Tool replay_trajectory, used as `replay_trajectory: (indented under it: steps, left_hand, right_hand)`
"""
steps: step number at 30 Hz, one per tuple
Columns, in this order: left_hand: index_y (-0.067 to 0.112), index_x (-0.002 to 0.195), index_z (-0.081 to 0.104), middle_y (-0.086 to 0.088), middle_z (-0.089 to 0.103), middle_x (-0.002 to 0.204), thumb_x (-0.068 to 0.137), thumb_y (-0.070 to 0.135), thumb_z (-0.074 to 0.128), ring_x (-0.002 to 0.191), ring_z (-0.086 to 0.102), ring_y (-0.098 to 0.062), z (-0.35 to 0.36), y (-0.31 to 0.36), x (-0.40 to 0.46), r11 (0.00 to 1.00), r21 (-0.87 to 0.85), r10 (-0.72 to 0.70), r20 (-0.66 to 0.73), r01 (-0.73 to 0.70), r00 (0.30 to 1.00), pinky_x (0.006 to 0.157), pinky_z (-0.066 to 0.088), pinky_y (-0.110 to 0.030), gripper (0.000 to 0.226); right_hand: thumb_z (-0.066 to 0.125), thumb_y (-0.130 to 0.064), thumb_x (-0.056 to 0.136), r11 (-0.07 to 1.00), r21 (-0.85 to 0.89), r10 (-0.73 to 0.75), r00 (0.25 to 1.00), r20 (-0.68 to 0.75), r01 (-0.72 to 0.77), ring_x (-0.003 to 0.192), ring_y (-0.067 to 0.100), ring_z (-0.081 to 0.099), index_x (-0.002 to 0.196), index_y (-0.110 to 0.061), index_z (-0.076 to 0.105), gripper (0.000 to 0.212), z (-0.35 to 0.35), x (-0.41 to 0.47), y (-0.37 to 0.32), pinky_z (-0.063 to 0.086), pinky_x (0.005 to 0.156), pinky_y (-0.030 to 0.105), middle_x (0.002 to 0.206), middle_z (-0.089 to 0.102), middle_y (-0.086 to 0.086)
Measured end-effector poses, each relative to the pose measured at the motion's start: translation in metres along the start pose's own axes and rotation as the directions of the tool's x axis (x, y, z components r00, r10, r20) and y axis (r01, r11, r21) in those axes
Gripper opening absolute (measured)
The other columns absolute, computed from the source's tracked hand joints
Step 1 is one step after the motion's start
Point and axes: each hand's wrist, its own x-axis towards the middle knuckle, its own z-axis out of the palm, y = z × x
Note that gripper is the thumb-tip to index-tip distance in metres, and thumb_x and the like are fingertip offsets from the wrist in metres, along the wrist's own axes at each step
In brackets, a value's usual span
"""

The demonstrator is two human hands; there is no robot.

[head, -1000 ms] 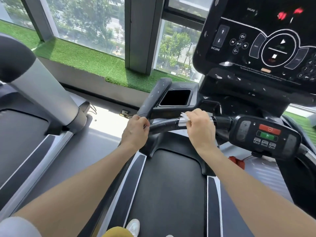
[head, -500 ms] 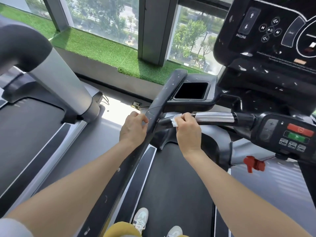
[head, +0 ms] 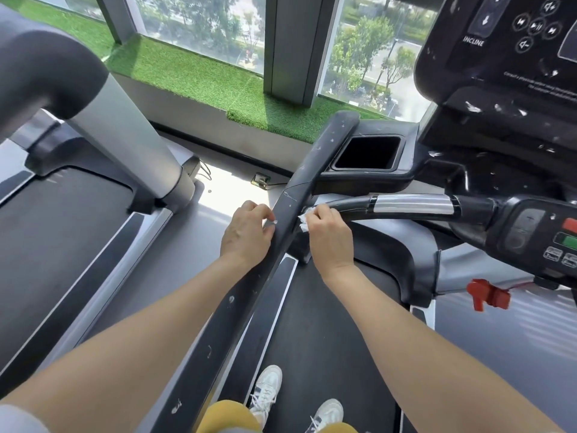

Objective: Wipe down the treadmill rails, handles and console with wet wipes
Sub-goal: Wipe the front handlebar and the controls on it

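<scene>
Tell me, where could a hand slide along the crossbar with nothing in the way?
Free: the crossbar from the right hand to the button pod. Crowded: where it joins the side rail, with wipe and left hand close.

Strong daylight enters through the windows (head: 199,23) ahead. A bright patch of floor (head: 231,189) near them is overexposed. Glare streaks the silver handle section (head: 412,204). Wide-angle distortion bends the frame edges. Focus is generally sharp; console (head: 515,57) lettering reads slightly soft.
</scene>
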Motion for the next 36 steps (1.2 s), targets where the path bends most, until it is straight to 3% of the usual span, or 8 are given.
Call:
replay_trajectory:
  steps: [5, 8, 14, 18, 22, 26, 31, 36]
  left_hand:
    - [0.017, 0.105, 0.06, 0.0, 0.05, 0.114, 0.093, 0.022, 0.057, 0.104, 0.05, -0.019, -0.001, -0.001, -0.004, 1.0, -0.008, 0.025, 0.022, -0.025, 0.999, 0.081, 0.044, -0.032, 0.013]
    - [0.018, 0.106, 0.059, 0.0, 0.049, 0.115, 0.092, 0.022, 0.058, 0.104, 0.049, -0.018, -0.003, -0.002, -0.003, 0.999, -0.018, 0.035, 0.039, -0.034, 0.999, 0.081, 0.043, -0.031, 0.015]
    - [0.019, 0.104, 0.058, 0.001, 0.05, 0.114, 0.091, 0.023, 0.06, 0.097, 0.051, -0.017, 0.003, 0.004, -0.003, 0.997, -0.039, 0.069, 0.066, -0.066, 0.995, 0.083, 0.049, -0.033, 0.014]
    - [0.019, 0.101, 0.057, 0.002, 0.049, 0.11, 0.091, 0.023, 0.06, 0.093, 0.049, -0.016, 0.005, 0.006, -0.003, 0.995, -0.043, 0.096, 0.068, -0.093, 0.993, 0.081, 0.047, -0.031, 0.011]
    - [0.019, 0.103, 0.058, 0.002, 0.049, 0.111, 0.092, 0.022, 0.059, 0.098, 0.048, -0.017, 0.006, 0.003, -0.004, 0.994, -0.054, 0.098, 0.061, -0.094, 0.993, 0.083, 0.048, -0.031, 0.012]
    - [0.019, 0.104, 0.059, 0.002, 0.049, 0.111, 0.092, 0.022, 0.06, 0.098, 0.047, -0.016, 0.007, 0.0, -0.005, 0.994, -0.061, 0.098, 0.052, -0.094, 0.994, 0.085, 0.048, -0.031, 0.013]
    - [0.019, 0.103, 0.059, 0.001, 0.051, 0.111, 0.09, 0.022, 0.061, 0.096, 0.05, -0.017, 0.006, -0.008, -0.005, 0.996, -0.068, 0.068, 0.042, -0.065, 0.997, 0.083, 0.05, -0.035, 0.013]
    - [0.019, 0.109, 0.058, 0.001, 0.051, 0.115, 0.09, 0.021, 0.061, 0.101, 0.052, -0.018, 0.004, -0.008, -0.01, 0.996, -0.058, 0.069, 0.032, -0.067, 0.997, 0.083, 0.049, -0.035, 0.019]
  right_hand:
    - [0.062, 0.007, 0.076, 0.997, 0.05, 0.034, 0.937, 0.349, -0.054, 0.081, 0.028, 0.061, 0.089, -0.005, 0.068, 0.019, 0.005, -0.014, -0.01, 0.041, 0.056, 0.028, 0.09, 0.059, 0.009]
    - [0.08, 0.004, 0.058, 0.983, 0.169, 0.044, 0.983, 0.178, -0.074, 0.061, 0.021, 0.057, 0.075, -0.011, 0.068, 0.025, -0.002, -0.028, -0.005, 0.032, 0.045, 0.02, 0.071, 0.056, 0.002]
    - [0.064, 0.016, 0.071, 0.977, 0.207, 0.095, 0.979, -0.182, -0.056, 0.083, 0.02, 0.043, 0.101, -0.001, 0.067, 0.034, -0.036, -0.01, 0.031, 0.043, 0.063, 0.024, 0.09, 0.057, 0.01]
    - [0.046, 0.008, 0.083, 0.981, 0.144, 0.154, 0.972, -0.179, -0.129, 0.099, 0.023, 0.043, 0.111, 0.004, 0.064, 0.033, -0.019, -0.018, 0.048, 0.05, 0.081, 0.038, 0.11, 0.062, 0.014]
    - [0.04, -0.006, 0.091, 0.972, 0.207, 0.144, 0.98, -0.137, -0.114, 0.118, 0.021, 0.047, 0.117, 0.007, 0.062, 0.037, -0.001, -0.025, 0.037, 0.036, 0.104, 0.024, 0.119, 0.062, 0.014]
    - [0.062, 0.008, 0.079, 0.963, 0.252, 0.109, 0.993, -0.048, -0.093, 0.115, 0.029, 0.058, 0.115, 0.005, 0.064, 0.036, 0.012, -0.021, 0.019, 0.037, 0.101, 0.025, 0.117, 0.065, 0.014]
    - [0.052, 0.008, 0.081, 0.925, 0.369, 0.092, 0.996, 0.015, -0.091, 0.116, 0.028, 0.058, 0.115, 0.006, 0.065, 0.036, 0.019, -0.017, -0.001, 0.037, 0.101, 0.023, 0.119, 0.065, 0.012]
    - [0.05, 0.009, 0.088, 0.714, 0.619, 0.232, 0.945, 0.23, -0.327, 0.118, 0.016, 0.054, 0.119, -0.002, 0.064, 0.036, 0.006, -0.019, -0.007, 0.031, 0.099, 0.006, 0.125, 0.062, 0.005]
